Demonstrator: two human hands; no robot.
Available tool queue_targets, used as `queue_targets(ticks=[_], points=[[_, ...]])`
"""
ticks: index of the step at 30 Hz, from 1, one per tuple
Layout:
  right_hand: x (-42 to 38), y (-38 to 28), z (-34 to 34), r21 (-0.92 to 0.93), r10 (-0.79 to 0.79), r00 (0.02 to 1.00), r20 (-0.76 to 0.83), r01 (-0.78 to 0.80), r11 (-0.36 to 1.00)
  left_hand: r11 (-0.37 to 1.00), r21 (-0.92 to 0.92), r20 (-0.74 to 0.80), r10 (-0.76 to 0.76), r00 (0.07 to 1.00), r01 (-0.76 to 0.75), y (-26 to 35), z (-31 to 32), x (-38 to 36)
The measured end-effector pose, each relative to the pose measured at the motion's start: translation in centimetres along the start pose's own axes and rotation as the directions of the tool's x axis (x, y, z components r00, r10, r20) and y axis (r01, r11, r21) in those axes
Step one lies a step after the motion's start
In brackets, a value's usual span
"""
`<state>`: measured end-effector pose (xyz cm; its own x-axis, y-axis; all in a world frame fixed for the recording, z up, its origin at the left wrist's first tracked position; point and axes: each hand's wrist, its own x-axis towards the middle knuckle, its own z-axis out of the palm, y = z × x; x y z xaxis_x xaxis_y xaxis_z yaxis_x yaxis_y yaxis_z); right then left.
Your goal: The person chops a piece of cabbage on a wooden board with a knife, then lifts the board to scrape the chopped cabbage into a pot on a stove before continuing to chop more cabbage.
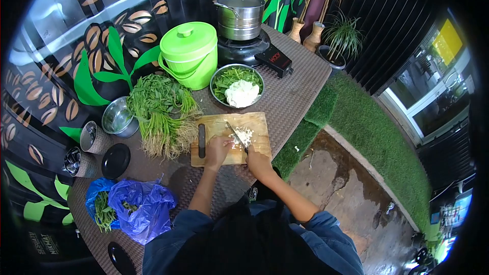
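A wooden cutting board (210, 124) lies on the table in front of me, with small chopped white pieces (245, 135) on its middle. My right hand (259, 164) is closed round the handle of a knife (235, 132), whose blade angles up and left across the board beside the pieces. My left hand (218, 152) rests on the board left of the blade, fingers drawn together near a small pinkish-white bit; what they grip is too small to name. Just beyond the board, a metal bowl (213, 94) holds cut greens (230, 79) and a white mass (242, 93).
Rooted leafy greens (163, 112) lie left of the board on the brown table (300, 79). Behind stand a green lidded bucket (189, 53) and a pot (241, 20) on a portable stove (239, 51). A metal bowl (120, 117), cups (95, 138) and blue plastic bags (144, 209) are at left.
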<state>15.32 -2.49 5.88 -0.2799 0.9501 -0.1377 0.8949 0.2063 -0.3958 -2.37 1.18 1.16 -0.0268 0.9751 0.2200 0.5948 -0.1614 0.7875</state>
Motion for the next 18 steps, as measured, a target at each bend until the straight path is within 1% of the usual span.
queue_targets(ticks=[1,2,4,5,7,11,13,14,15,16,17,18], points=[[0.0,-0.1,0.2,0.013,0.016,1.0,0.01,-0.016,1.0,0.996,0.07,-0.002,0.053,0.999,-0.053,0.2,-0.2,-0.1],[0.0,-0.1,0.4,0.026,0.033,0.999,0.021,-0.034,0.999,0.996,0.07,-0.005,0.051,0.999,-0.05,0.5,-0.4,0.0],[0.1,-0.1,-0.3,0.02,0.022,0.999,0.034,-0.023,1.0,0.989,0.15,0.024,-0.003,1.0,-0.001,1.3,-0.5,0.5],[0.2,-0.1,-0.7,0.014,0.012,0.999,0.045,-0.012,1.0,0.989,0.149,0.025,-0.004,1.0,0.0,1.7,-0.6,0.5],[0.6,0.5,-1.2,0.014,-0.007,0.998,0.055,0.006,1.0,0.986,0.133,-0.024,-0.099,0.995,0.102,2.4,-0.6,0.6],[1.3,0.6,-3.1,0.021,-0.034,0.994,0.101,0.032,0.999,0.989,0.119,-0.036,-0.08,0.996,0.083,2.2,-0.3,0.9],[1.5,0.1,-4.4,0.005,-0.035,0.992,0.118,0.035,0.999,0.99,0.141,0.003,0.008,1.0,-0.008,1.3,0.0,0.9],[1.4,0.0,-4.6,-0.012,-0.035,0.99,0.135,0.036,0.999,0.99,0.141,0.003,0.007,1.0,-0.007,0.9,0.3,0.9],[1.3,0.0,-4.3,-0.012,-0.035,0.99,0.136,0.037,0.999,0.997,0.077,-0.016,0.012,1.0,-0.011,0.9,0.4,0.9],[1.1,0.0,-3.6,-0.005,-0.041,0.996,0.081,0.042,0.999,1.0,0.013,-0.036,0.016,0.999,-0.016,0.8,0.5,0.9],[0.8,0.0,-2.9,0.002,-0.047,0.999,0.024,0.047,0.999,1.0,0.013,-0.037,0.016,0.999,-0.015,0.7,0.6,0.8],[0.5,-0.1,-2.1,0.001,-0.048,0.999,0.024,0.048,0.999,0.997,-0.076,-0.063,-0.017,0.998,0.013,0.9,0.7,0.6]])
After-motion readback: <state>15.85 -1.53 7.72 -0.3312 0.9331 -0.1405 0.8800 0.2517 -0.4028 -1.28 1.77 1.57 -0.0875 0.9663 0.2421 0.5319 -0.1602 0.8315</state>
